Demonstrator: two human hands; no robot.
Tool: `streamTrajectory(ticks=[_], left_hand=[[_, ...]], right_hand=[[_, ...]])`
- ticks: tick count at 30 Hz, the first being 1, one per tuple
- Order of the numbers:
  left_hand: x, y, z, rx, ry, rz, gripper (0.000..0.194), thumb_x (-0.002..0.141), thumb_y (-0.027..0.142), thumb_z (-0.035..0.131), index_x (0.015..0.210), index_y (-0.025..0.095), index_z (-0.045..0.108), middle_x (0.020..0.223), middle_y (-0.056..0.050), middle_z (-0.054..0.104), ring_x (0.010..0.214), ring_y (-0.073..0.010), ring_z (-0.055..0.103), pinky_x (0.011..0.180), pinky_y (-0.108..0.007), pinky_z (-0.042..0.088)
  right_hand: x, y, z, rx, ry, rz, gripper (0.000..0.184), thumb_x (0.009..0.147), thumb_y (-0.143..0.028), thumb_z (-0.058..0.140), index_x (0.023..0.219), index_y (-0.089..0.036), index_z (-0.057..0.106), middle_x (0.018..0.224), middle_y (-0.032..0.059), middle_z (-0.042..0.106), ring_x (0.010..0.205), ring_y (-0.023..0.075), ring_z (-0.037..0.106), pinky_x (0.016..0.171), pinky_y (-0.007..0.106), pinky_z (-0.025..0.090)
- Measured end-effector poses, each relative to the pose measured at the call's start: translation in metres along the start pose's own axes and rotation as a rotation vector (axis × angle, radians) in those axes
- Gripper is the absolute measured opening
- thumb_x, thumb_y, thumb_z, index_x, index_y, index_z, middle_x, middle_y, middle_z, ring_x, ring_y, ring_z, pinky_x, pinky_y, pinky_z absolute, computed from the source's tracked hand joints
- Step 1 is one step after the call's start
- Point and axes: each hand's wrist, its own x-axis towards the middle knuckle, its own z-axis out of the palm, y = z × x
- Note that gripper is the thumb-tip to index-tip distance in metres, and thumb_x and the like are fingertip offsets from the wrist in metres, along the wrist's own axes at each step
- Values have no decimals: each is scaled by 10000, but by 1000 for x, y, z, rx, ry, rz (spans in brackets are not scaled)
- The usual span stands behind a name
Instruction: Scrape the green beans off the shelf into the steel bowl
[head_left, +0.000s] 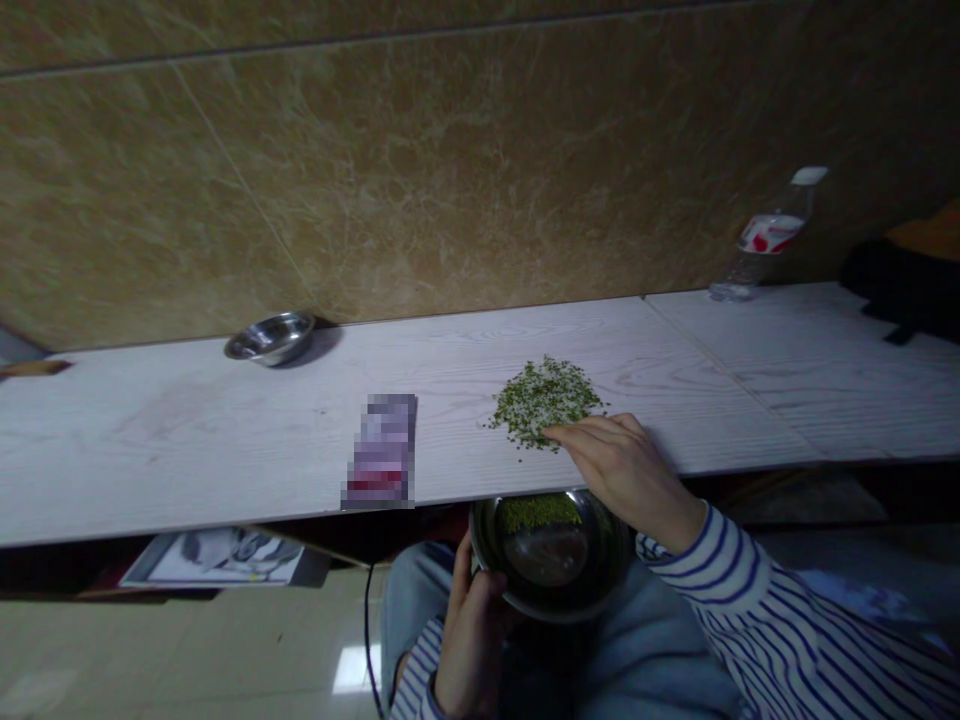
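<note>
Small green grains (pixel 545 400), too fine to name with certainty, lie spread in a loose patch on the white wood-grain table (pixel 225 440). At the near right edge of the patch is my right hand (pixel 622 470), fingers pressed together with the tips down by the grains; what they hold, if anything, is hidden. Below the table's front edge, over my lap, my left hand (pixel 480 630) grips the left rim of a steel bowl (pixel 551 600). More of the green grains (pixel 540 512) lie along the far side inside this tilted bowl.
A smaller steel bowl (pixel 271 340) stands near the wall at left. A pixelated phone-like slab (pixel 381 450) lies by the front edge. A plastic bottle (pixel 772 235) and a dark bag (pixel 911 275) are at right. Papers (pixel 225 555) sit on a shelf below.
</note>
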Motion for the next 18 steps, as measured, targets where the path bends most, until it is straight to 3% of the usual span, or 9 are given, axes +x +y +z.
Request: streamTrajectory(ticks=[6,18], left_hand=[[1,-2,0,-16,7,18,702,707,175,611,1375,295,433,1218,-83,635,1078,-280,590,824,-375,494],[1,-3,-1,-2,14,19,682,726,185,598,1376,291,419,1254,-85,610,1099,-284,576,833,-379,488]], right_hand=[[4,4,7,-42,36,47,310,896,-115,454,1150,-193,614,1001,62,709,929,176,604,777,334,358],[-11,-11,3,78,-35,-53,343,891,-81,453,1164,-224,603,1094,37,686,1017,172,581,817,346,347]])
